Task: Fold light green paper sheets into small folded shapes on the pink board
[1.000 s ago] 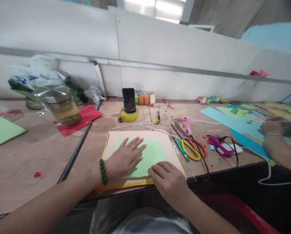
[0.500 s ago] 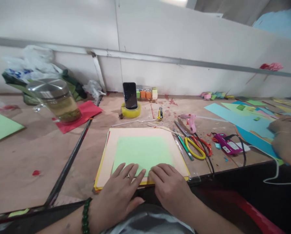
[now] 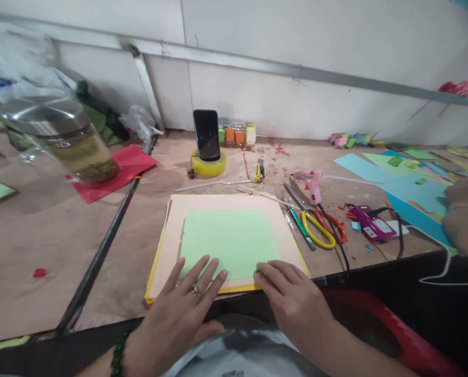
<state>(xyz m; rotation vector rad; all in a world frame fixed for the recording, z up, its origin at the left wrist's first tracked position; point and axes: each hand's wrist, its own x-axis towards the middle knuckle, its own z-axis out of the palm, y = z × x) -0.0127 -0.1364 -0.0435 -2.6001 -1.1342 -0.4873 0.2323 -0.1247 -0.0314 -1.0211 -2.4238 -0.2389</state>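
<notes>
A light green sheet (image 3: 228,238) lies flat on a stack of larger sheets, whose top one is pale pink (image 3: 289,246), with yellow edges showing below. My left hand (image 3: 190,298), with a ring and a green bead bracelet, rests with spread fingers on the lower left part of the green sheet. At its lower right corner lies my right hand (image 3: 292,293), its fingers bent and pressed together; whether anything is under its fingertips is hidden.
Scissors (image 3: 318,228), a green pen (image 3: 302,228), a pink glue gun (image 3: 312,183) and a purple device (image 3: 371,222) lie right. A phone (image 3: 207,135) stands in yellow tape (image 3: 209,164). A glass jar (image 3: 80,152) stands left. Another person's hand (image 3: 465,209) is far right.
My hands are a little further apart, the right one having slid right along the green sheet's lower edge. The view has shifted slightly downward.
</notes>
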